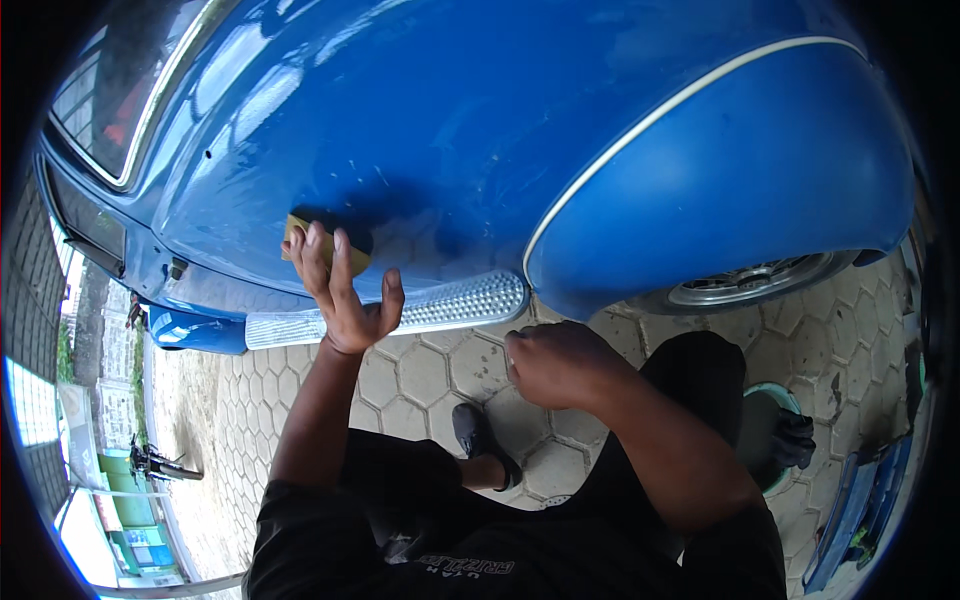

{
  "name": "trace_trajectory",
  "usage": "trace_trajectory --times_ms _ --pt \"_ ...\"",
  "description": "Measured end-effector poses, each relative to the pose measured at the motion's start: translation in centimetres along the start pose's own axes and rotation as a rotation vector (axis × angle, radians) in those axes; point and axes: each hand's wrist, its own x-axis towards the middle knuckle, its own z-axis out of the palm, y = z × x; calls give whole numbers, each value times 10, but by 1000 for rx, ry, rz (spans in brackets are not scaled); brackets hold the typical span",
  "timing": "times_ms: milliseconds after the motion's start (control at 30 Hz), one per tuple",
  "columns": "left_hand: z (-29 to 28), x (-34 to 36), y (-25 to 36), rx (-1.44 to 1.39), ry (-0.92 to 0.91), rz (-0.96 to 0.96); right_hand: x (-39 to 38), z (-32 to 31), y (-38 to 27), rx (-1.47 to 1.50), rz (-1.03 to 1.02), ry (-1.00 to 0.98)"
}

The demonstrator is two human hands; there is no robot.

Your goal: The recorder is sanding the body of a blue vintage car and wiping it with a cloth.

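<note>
My left hand (pixel 348 290) reaches up to the side of a blue car (pixel 430 120), fingers stretched and slightly spread. Under those fingers a yellowish-tan sheet, which looks like sandpaper (pixel 296 228), is held against the painted panel. Its middle is hidden by the fingers. A few pale scratch-like marks show on the paint near it. My right hand (pixel 562 362) hangs below the car's edge, near the end of the running board (pixel 470 305), with its fingers curled closed. Whatever it might hold is hidden.
The rounded blue fender (pixel 720 170) with a cream trim line (pixel 640 130) bulges out on the right, above a wheel (pixel 745 282). A greenish bucket (pixel 775 395) with a dark cloth on its rim stands by my right knee. Hexagonal paving (pixel 410 370) lies below.
</note>
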Motion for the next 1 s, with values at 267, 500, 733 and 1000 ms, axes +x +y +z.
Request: trace_trajectory --times_ms 267,500,733,1000 --pt "-38 -19 22 -33 27 -486 0 0 12 -38 -49 90" --pt "-35 4 22 -284 195 -736 13 9 11 -11 -98 218" --pt "-63 10 42 -968 269 -955 14 7 -4 416 -314 473" --pt "-83 15 69 -1348 -58 -1027 9 12 -51 896 -356 599"
